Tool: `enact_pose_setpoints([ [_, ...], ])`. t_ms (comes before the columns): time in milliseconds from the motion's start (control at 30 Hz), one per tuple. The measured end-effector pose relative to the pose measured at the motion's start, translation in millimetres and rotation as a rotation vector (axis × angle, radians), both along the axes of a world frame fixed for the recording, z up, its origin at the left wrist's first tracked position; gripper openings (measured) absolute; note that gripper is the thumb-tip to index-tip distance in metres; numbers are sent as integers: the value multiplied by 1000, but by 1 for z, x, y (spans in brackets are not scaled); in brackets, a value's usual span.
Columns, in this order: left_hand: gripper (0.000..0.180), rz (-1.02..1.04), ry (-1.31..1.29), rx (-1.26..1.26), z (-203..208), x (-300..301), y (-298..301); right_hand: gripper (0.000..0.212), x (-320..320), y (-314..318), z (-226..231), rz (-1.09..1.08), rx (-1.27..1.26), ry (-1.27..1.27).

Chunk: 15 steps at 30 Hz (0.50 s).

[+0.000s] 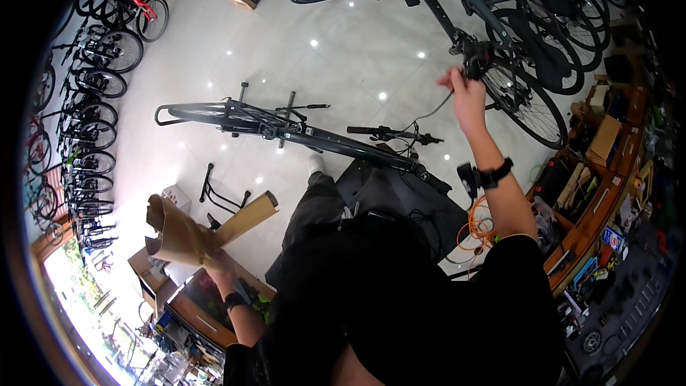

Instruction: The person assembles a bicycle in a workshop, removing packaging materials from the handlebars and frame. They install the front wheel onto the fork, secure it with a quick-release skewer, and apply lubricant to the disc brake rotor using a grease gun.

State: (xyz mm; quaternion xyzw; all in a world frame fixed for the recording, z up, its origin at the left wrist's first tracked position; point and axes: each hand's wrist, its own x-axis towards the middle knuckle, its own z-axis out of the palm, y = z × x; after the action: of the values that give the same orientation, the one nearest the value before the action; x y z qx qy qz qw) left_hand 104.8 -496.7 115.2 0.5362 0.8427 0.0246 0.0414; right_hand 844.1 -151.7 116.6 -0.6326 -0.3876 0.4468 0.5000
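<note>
My left hand (219, 266), at the lower left, is closed around crumpled brown paper (175, 232) with a rolled or folded strip (246, 219) sticking out to the right. At the upper right my raised right hand (464, 93) has its fingers closed at a blurred black bicycle part (477, 58) with a bit of red; its exact kind is unclear. A thin dark cable (434, 111) runs from these fingers to a handlebar (389, 131) on the floor side of the scene. In front of me a dark bicycle frame (329, 144) with a rear wheel lies across the view.
A bicycle (525, 100) stands at the upper right among others. Rows of bicycles (100, 86) line the left. A wooden workbench (597, 186) with tools curves along the right, near coiled orange cable (480, 227). A black stand (221, 189) and cardboard box (153, 279) are lower left.
</note>
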Motion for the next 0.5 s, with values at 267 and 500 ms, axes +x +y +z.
enact_pose_setpoints([
  [267,14,175,-120,-44,42,53,-18,18,10,-82,-35,277,-51,-60],
  [500,17,166,-197,-105,63,66,-9,16,-43,-52,-38,902,-10,-914],
])
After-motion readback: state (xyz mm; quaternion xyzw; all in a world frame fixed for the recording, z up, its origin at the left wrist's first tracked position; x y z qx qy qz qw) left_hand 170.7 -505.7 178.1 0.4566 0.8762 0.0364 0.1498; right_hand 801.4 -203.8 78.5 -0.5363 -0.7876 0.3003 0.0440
